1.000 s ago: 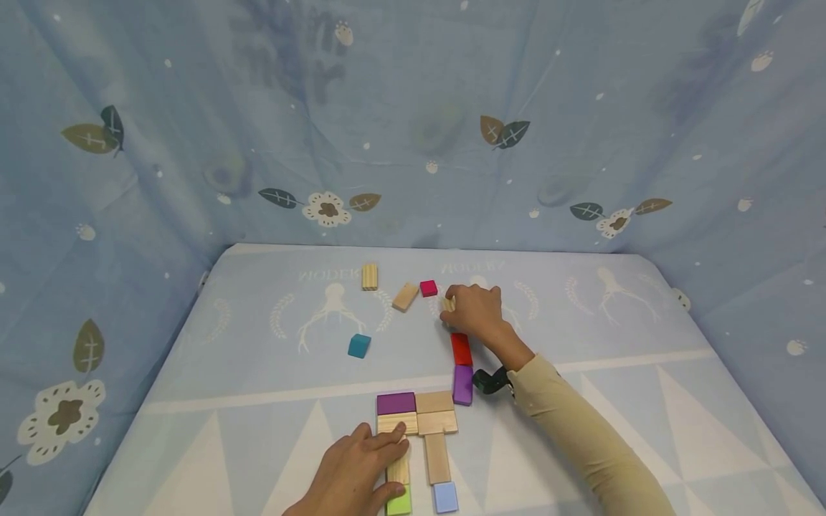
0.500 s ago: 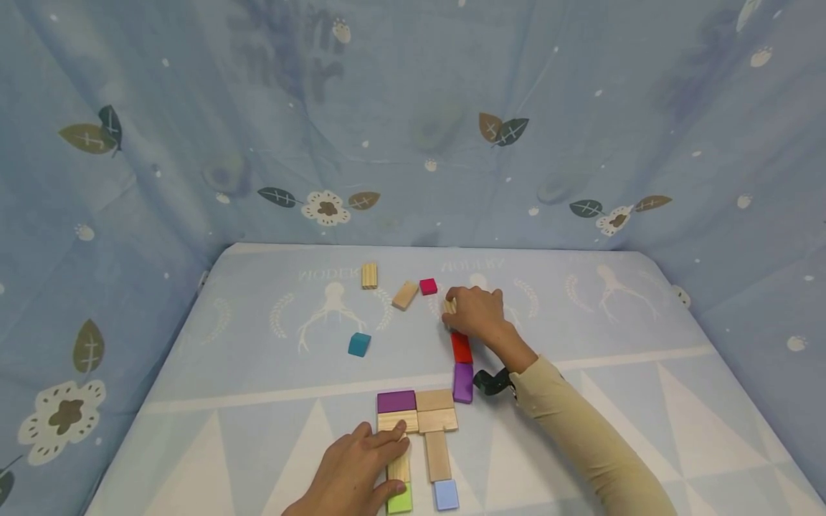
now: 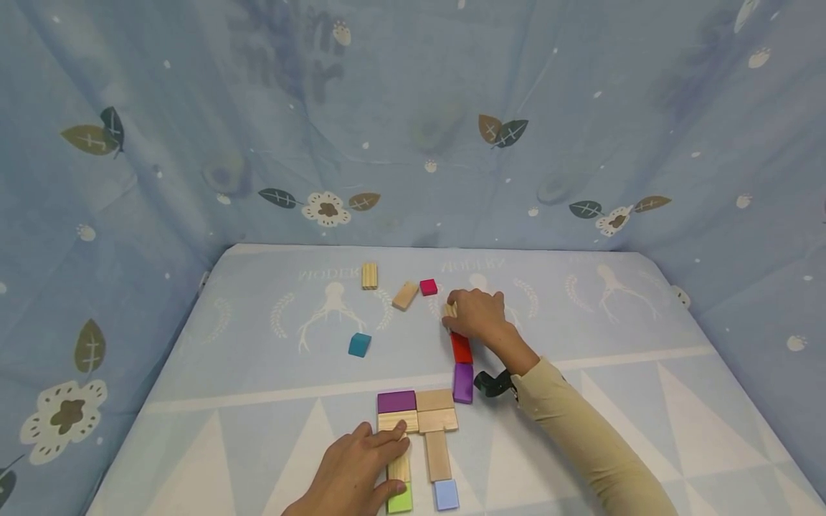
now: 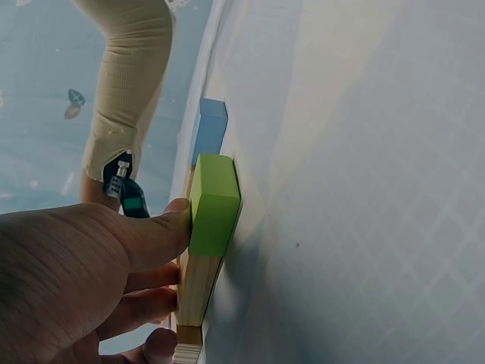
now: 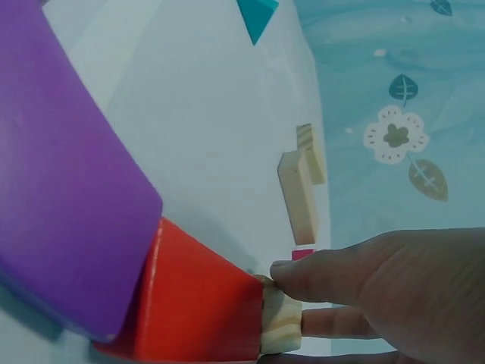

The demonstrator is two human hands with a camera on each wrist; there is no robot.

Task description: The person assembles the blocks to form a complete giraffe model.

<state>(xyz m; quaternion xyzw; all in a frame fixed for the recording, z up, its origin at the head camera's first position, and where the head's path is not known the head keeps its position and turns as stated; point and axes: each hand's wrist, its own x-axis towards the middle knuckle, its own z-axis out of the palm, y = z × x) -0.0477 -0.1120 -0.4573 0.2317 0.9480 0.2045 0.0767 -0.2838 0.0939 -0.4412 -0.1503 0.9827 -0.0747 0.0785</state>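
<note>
My right hand (image 3: 479, 315) pinches a small plain wooden block (image 5: 281, 322) between thumb and fingers. That block sits against the end of a red block (image 3: 461, 348), which meets a bright purple block (image 3: 463, 383) in one line. My left hand (image 3: 355, 466) rests with spread fingers along the figure of blocks. Its thumb touches the lime green block (image 4: 214, 205), while the other fingers lie along a wooden block (image 3: 399, 469) and reach another wooden block (image 3: 397, 421) above. A dark purple block (image 3: 396, 402) tops that side. Beside it run plain blocks (image 3: 437, 455) down to a light blue block (image 3: 446, 495).
Farther back on the cloth-covered table (image 3: 258, 373) lie a teal block (image 3: 359, 345), a crimson block (image 3: 429, 287), a tan block (image 3: 405, 296) and a striped wooden block (image 3: 369, 276). Blue patterned fabric (image 3: 413, 129) hangs behind and at both sides.
My right hand has shifted very slightly toward me with the wooden block, drawing it up to the red block's end. The left hand stays where it was.
</note>
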